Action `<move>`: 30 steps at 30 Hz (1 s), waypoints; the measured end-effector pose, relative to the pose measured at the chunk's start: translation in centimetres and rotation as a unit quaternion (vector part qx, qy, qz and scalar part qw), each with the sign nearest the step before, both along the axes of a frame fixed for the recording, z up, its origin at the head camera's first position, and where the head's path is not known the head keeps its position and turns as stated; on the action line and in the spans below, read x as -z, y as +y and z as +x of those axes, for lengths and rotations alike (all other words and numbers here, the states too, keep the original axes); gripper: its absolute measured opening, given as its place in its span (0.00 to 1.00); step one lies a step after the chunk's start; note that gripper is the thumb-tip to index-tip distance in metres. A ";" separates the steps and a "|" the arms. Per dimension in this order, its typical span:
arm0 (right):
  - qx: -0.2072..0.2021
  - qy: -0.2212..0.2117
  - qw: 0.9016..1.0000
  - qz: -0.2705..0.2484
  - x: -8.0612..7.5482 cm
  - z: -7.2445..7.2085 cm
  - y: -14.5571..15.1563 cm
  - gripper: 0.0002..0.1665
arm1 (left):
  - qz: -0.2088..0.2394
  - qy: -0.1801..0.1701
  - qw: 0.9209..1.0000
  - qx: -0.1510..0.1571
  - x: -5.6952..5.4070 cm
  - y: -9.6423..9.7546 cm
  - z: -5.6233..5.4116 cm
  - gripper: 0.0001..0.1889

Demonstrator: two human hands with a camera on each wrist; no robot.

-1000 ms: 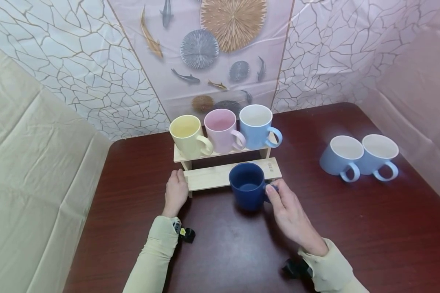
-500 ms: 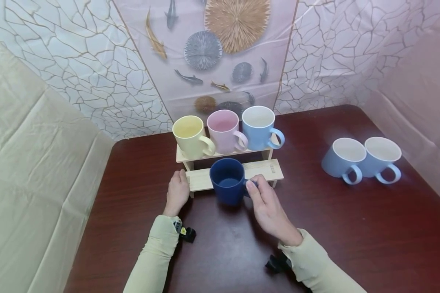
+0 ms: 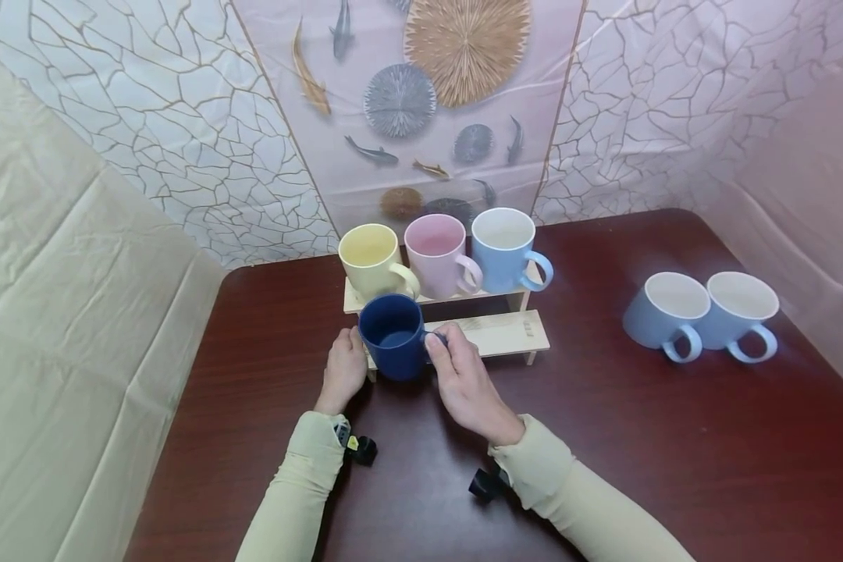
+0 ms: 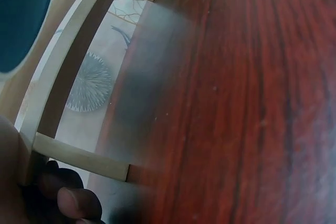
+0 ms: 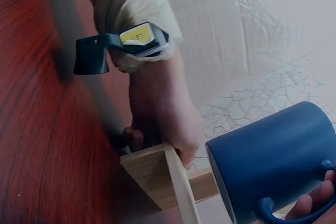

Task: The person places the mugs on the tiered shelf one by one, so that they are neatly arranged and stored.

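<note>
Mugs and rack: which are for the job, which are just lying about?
Probably for the job:
Dark blue mug, in the right fingers
Wooden rack, held by the left fingers
Yellow mug, pink mug, light blue mug, on the rack

Perhaps lying about:
Two other light blue mugs, off the rack

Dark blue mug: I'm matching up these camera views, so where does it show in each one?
Head: the dark blue mug is just below and left of centre.
Left wrist: the mug is cut off in the upper-left corner, apparently base-on.
Right wrist: the mug is at lower right.
Shared landmark: the wooden stand.
</note>
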State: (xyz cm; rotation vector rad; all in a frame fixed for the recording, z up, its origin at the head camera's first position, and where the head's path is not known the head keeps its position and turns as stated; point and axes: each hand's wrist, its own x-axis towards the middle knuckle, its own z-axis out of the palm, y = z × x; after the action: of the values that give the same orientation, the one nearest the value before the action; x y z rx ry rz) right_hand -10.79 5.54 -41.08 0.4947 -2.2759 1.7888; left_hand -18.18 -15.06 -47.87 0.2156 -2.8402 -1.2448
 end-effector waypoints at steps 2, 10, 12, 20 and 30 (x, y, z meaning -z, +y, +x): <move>-0.004 0.003 1.000 -0.005 0.2 -0.3 -0.3 0.12 | 0.005 -0.001 1.000 0.006 -0.1 -0.1 -0.1 0.23; 0.012 0.008 1.000 -0.010 -0.1 -0.5 -1.5 0.09 | 0.031 -0.001 0.999 0.037 -0.2 -0.3 -0.1 0.21; 0.012 0.007 1.000 -0.012 -1.0 -0.1 -1.6 0.08 | 0.042 0.001 0.998 0.049 -0.2 -0.4 -0.1 0.23; 0.007 0.001 1.000 -0.019 -2.5 0.5 -2.1 0.08 | 0.062 0.011 0.996 0.065 0.0 -0.6 -0.1 0.29; 0.007 -0.003 0.999 -0.032 -2.0 0.2 -2.3 0.08 | 0.098 0.005 0.993 0.057 0.1 -0.8 -0.1 0.25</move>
State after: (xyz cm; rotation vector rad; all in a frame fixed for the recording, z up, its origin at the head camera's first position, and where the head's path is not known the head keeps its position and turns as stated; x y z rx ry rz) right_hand -10.57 3.19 -39.10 0.4608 -2.2133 1.8509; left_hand -18.25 -15.84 -47.97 0.0515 -2.7545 -1.5446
